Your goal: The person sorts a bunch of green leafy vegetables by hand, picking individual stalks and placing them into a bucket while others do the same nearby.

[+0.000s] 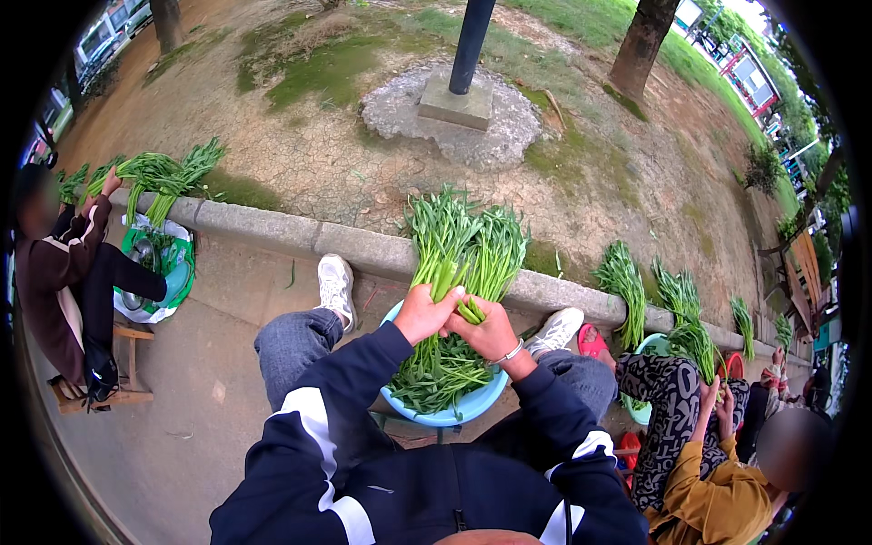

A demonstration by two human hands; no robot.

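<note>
Both my hands meet above a light blue plastic basin (460,415) between my knees. My left hand (426,313) grips a bundle of long-stemmed leafy greens (444,276). Short pieces of green stem (471,310) stick out of my right hand (487,330), whose fingers are closed on them against the left hand. Loose leafy greens (443,381) fill the basin below. Just beyond the hands, more long-stemmed greens (501,248) lie over the stone curb, leaves pointing away from me.
A concrete curb (272,230) runs across in front, with bunches of greens (623,286) along it at right. One person sits at left beside a green and white bag (178,252); others sit at right, one holding greens. A dark pole (470,54) stands beyond.
</note>
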